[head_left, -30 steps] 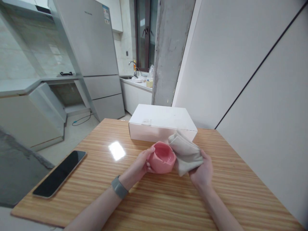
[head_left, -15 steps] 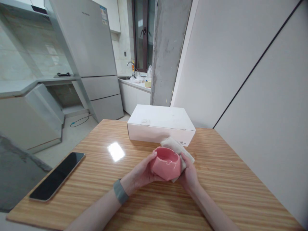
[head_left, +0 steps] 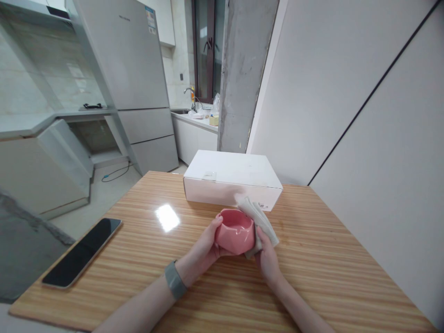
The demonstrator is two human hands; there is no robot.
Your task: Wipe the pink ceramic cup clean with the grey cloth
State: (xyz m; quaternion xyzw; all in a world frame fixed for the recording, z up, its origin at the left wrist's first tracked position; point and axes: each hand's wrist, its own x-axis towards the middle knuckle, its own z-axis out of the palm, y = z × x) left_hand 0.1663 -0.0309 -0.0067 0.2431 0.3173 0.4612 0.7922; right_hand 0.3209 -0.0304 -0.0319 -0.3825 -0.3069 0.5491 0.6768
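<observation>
A pink faceted bowl (head_left: pixel 236 231) is held just above the wooden table (head_left: pixel 329 273), near its middle. My left hand (head_left: pixel 203 249) cups the bowl's left side, fingers wrapped round it. My right hand (head_left: pixel 267 256) grips a folded grey cloth (head_left: pixel 258 219) and presses it against the bowl's right side. The cloth sticks up behind the bowl's rim. A grey band sits on my left wrist.
A shut white cardboard box (head_left: pixel 232 182) lies on the table just behind the bowl. A black phone (head_left: pixel 83 252) lies face up near the left edge. A white wall runs along the right. A fridge (head_left: pixel 132 83), a concrete pillar and kitchen counters stand beyond the table.
My right hand has drawn in from the right and brought the cloth against the bowl's side. The cloth, loosely spread before, is now folded tight. The bowl has tilted slightly.
</observation>
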